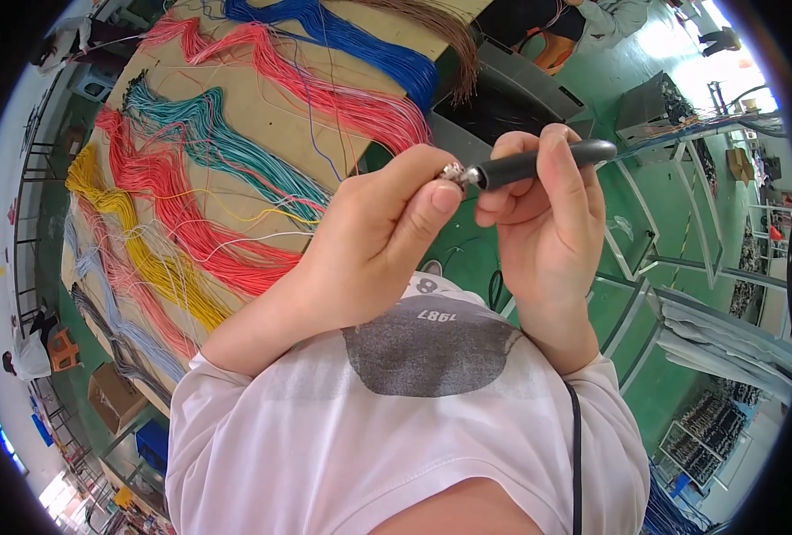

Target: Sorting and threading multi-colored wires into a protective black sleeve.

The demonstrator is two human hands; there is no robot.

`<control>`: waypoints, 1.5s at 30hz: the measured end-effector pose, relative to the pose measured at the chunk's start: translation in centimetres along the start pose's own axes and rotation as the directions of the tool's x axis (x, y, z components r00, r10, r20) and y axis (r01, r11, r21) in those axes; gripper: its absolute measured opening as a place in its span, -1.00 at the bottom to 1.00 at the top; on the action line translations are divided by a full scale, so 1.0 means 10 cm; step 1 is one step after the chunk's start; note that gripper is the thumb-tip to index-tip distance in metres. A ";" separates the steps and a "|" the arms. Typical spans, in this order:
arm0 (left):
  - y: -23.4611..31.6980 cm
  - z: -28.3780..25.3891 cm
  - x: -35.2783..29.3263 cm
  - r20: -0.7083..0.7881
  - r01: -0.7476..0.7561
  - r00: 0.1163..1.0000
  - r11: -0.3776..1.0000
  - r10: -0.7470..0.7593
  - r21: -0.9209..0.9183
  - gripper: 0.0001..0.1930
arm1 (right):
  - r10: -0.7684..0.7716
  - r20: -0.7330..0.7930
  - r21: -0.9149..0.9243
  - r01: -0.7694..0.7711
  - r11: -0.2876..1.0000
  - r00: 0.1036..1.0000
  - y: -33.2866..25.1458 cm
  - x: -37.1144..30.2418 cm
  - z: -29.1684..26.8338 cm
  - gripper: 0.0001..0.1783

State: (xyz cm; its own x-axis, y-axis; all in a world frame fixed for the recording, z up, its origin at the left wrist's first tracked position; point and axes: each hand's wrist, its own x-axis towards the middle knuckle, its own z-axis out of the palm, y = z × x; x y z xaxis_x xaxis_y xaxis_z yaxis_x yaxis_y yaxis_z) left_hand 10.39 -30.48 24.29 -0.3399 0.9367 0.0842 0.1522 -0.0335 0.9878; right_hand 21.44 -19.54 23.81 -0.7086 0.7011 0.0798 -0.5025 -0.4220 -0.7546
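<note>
In front of my chest, my right hand [552,218] grips a thick black cable [525,167] between thumb and fingers. The cable runs to the right past the fingertips and bends at its far end. From its left end a short silvery metal part [473,176] sticks out. My left hand [373,227] is closed, thumb against forefinger, pinching a small shiny metal piece [452,172] at that end. Whether the two metal parts are joined, I cannot tell; my fingertips hide some of it.
Left of me, a tan table [262,98] carries bundles of wire: red [209,227], yellow [137,236], teal [209,125] and blue [396,67]. Metal frames [672,259] stand on the green floor at right. Another person [605,22] is at the far side.
</note>
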 end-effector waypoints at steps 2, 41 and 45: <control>-0.01 0.00 0.02 -0.003 0.012 1.000 1.000 -0.012 0.028 -0.82 | -0.015 -0.040 -0.081 0.011 0.997 0.999 0.00 -0.01 0.05 -0.82; -0.17 -0.01 0.17 0.170 -0.317 0.945 0.656 0.279 0.686 -0.81 | -0.336 0.262 -0.401 0.419 0.815 0.905 0.07 0.05 -0.14 -0.80; -0.15 0.01 0.17 0.196 -0.310 0.949 0.625 0.247 0.716 -0.80 | -0.281 0.114 -0.252 0.302 0.920 0.953 0.11 0.03 -0.18 -0.76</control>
State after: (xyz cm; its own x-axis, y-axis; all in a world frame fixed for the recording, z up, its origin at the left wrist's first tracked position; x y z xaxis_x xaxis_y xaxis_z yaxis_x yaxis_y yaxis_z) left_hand 9.65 -28.84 22.90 -0.1036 0.9490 0.2979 0.8652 -0.0618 0.4975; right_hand 21.58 -18.78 21.82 -0.5903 0.7212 0.3625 -0.5509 -0.0317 -0.8339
